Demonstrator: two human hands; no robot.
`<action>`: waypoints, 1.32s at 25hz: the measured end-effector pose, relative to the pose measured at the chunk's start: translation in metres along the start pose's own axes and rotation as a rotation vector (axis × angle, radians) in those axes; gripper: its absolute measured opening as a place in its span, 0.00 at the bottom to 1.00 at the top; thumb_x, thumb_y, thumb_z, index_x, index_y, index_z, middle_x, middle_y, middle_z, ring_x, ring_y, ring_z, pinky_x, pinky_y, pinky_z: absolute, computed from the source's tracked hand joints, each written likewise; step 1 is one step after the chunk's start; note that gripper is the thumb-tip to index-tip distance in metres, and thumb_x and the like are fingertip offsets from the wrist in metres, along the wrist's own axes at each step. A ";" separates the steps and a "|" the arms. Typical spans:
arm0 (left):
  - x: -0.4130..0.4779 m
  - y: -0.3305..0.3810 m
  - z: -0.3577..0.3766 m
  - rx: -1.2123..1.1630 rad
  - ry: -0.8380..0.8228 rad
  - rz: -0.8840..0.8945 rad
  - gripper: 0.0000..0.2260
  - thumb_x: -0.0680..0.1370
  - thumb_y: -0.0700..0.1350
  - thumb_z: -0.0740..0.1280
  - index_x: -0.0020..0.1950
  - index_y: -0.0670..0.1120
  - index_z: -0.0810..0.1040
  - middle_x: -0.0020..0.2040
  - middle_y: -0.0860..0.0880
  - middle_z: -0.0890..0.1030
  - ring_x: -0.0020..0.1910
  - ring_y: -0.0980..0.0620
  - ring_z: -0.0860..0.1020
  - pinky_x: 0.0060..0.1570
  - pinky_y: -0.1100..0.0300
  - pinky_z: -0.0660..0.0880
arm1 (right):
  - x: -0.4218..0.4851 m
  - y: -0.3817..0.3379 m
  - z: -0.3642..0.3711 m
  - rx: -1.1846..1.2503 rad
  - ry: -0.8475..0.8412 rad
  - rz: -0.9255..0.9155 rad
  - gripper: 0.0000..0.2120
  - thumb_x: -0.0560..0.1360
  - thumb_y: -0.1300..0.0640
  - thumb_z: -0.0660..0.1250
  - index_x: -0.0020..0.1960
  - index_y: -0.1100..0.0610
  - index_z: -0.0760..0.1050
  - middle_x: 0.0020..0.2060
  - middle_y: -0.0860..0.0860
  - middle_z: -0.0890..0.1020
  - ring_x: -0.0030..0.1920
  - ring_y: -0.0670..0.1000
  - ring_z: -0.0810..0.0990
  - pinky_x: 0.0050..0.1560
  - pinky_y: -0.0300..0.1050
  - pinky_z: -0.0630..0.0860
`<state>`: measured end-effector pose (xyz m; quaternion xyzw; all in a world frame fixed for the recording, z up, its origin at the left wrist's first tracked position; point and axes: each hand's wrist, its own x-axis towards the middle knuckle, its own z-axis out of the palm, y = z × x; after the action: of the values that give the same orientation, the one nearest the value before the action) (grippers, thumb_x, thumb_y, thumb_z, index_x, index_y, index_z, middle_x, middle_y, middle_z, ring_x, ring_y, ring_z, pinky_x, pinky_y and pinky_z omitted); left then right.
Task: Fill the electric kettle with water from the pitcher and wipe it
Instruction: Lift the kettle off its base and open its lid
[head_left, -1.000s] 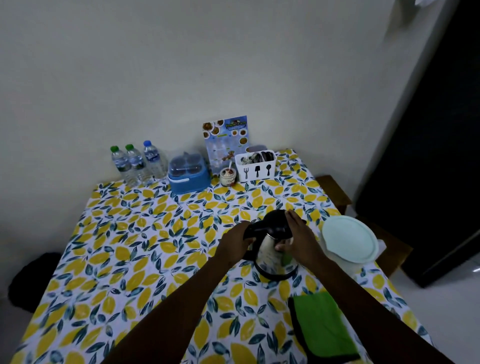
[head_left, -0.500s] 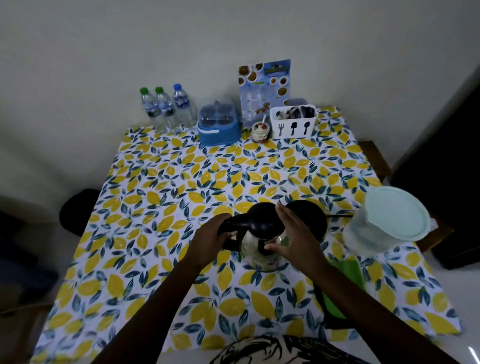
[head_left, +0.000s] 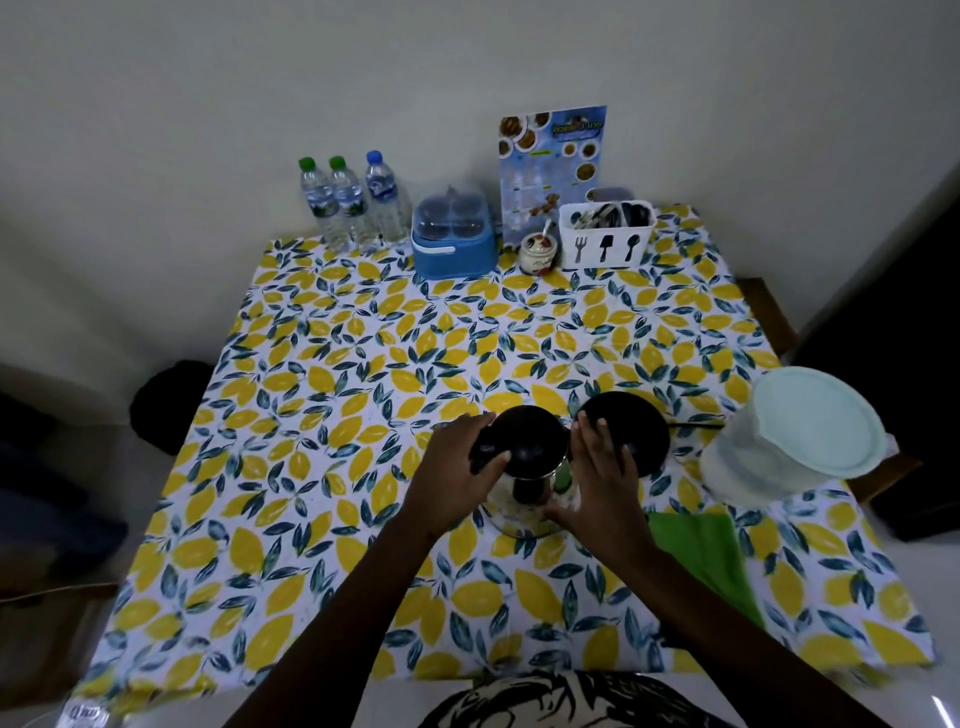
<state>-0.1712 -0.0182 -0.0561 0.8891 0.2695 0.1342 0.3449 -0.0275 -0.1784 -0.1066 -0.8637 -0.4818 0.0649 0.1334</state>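
Shifts kettle (head_left: 524, 452) off base (head_left: 641, 431), left hand (head_left: 452, 467) clamped on it, right hand (head_left: 605, 483) flat alongside, ready for filling.

Electric kettle (head_left: 525, 470): steel body, black lid and handle, upright, handle gripped by left hand (head_left: 457, 470). Pitcher (head_left: 795, 439): translucent white, pale green lid on, upright, well right of the grip. Green cloth (head_left: 701, 556): flat, nearer, right of the grip.

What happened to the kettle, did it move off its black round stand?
Yes. The kettle has shifted left, off the black round stand it covered a second ago. It is now farther from the pitcher.
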 end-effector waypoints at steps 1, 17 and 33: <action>0.004 0.008 0.005 0.070 0.019 0.016 0.26 0.77 0.59 0.63 0.71 0.47 0.68 0.65 0.46 0.76 0.63 0.47 0.74 0.64 0.46 0.72 | -0.002 0.002 0.001 -0.023 -0.015 -0.004 0.50 0.68 0.26 0.53 0.78 0.60 0.52 0.79 0.55 0.55 0.78 0.56 0.51 0.71 0.65 0.63; -0.014 0.027 0.000 -0.621 0.310 -0.289 0.18 0.84 0.48 0.52 0.72 0.47 0.67 0.72 0.47 0.71 0.68 0.53 0.70 0.68 0.54 0.67 | -0.003 0.009 0.001 0.033 -0.016 -0.065 0.48 0.69 0.24 0.50 0.79 0.52 0.46 0.79 0.52 0.52 0.78 0.54 0.48 0.73 0.61 0.48; -0.003 0.059 0.011 0.353 0.314 0.094 0.22 0.81 0.52 0.50 0.73 0.46 0.66 0.76 0.45 0.65 0.78 0.44 0.56 0.76 0.43 0.51 | -0.017 0.046 -0.022 0.169 0.212 -0.072 0.40 0.75 0.36 0.59 0.79 0.51 0.48 0.79 0.48 0.51 0.78 0.46 0.43 0.76 0.58 0.48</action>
<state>-0.1463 -0.0627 -0.0236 0.9154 0.2975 0.2372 0.1313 0.0064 -0.2201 -0.0990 -0.8334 -0.4886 0.0089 0.2581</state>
